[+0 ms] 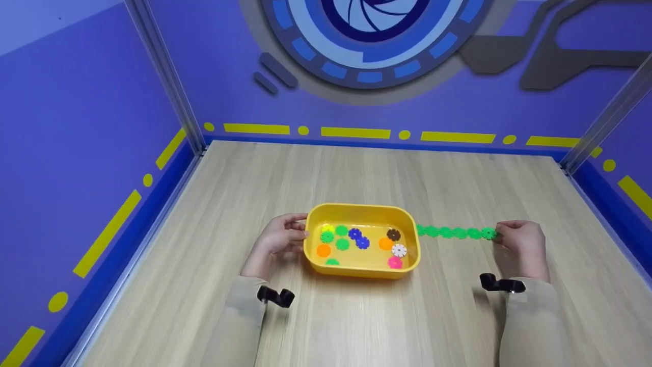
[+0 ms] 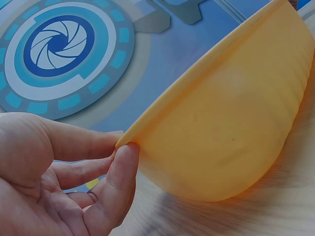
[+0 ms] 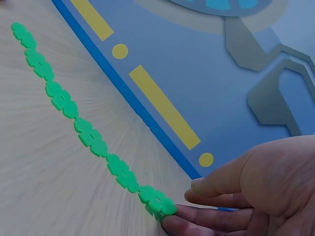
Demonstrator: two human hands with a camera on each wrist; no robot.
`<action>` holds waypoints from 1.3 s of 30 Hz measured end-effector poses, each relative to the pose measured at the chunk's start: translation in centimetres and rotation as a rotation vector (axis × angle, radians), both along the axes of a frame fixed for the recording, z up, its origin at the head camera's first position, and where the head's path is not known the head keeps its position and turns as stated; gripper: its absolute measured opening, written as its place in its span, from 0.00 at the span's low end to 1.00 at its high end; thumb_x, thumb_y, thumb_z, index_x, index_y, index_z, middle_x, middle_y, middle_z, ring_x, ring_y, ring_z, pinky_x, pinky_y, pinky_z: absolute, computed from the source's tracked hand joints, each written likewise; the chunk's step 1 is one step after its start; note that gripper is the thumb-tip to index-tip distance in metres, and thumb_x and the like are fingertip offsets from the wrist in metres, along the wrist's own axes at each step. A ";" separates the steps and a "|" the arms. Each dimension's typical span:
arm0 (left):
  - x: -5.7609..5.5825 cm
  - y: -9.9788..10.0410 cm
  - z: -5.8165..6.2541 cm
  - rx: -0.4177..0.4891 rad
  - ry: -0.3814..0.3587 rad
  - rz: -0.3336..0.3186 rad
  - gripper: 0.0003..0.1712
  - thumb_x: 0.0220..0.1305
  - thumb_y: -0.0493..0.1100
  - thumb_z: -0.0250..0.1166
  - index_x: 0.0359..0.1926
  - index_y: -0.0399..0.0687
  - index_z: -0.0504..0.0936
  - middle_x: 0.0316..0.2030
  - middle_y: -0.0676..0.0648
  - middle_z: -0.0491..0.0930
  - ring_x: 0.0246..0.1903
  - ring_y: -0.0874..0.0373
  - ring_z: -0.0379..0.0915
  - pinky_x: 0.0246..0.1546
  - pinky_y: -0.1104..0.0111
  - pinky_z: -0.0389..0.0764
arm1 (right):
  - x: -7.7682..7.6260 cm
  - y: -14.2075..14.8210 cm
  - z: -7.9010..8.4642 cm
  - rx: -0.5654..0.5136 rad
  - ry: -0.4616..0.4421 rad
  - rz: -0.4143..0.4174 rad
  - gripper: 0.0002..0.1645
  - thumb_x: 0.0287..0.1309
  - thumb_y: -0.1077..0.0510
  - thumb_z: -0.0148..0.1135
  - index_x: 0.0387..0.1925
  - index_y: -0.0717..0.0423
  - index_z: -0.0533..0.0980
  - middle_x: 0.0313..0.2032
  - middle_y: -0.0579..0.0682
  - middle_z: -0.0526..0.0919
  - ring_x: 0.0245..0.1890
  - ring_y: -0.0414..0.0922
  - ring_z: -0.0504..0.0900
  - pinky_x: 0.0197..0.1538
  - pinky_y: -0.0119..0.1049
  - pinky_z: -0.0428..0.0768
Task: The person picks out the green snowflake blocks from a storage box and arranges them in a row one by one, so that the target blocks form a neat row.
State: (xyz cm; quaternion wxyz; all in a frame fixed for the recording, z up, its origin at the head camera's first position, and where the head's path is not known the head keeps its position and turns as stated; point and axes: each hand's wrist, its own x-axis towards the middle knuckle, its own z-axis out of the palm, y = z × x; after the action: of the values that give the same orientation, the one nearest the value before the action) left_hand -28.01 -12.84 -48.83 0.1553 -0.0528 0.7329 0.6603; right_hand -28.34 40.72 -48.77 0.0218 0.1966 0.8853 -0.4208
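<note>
Beige sleeves [image 1: 532, 326], left hand [image 1: 275, 237], fingers pinching the left rim of a yellow tub [image 1: 361, 271], coloured discs [image 1: 342, 244] inside, right hand [image 1: 523, 243], fingers pinching the right end of a green chain [image 1: 446, 233] stretching toward the tub, wooden bench [image 1: 387, 321] beneath, blue-purple wall [image 1: 229, 86] beyond

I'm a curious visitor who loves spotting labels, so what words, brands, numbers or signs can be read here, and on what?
None: no readable words, brands or numbers.
Back wall: just a round emblem and yellow bars, no lettering.
Yellow tub and green chain: no visible lettering.
Loose discs: too small to rule out fine marks.
</note>
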 end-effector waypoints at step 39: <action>0.2 0.1 0.2 -0.003 -0.007 0.014 0.31 0.64 0.28 0.67 0.67 0.45 0.77 0.43 0.45 0.78 0.30 0.58 0.79 0.31 0.67 0.88 | 0.2 -5.0 4.6 -0.028 0.192 0.182 0.30 0.72 0.49 0.60 0.65 0.66 0.75 0.49 0.54 0.88 0.32 0.23 0.83 0.38 0.18 0.81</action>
State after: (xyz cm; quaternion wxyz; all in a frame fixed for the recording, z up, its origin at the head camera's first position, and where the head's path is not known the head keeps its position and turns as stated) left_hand -27.80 -12.71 -48.65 0.1530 -0.0607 0.7328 0.6602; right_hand -28.17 35.77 -44.19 -0.0224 0.0739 0.8916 -0.4462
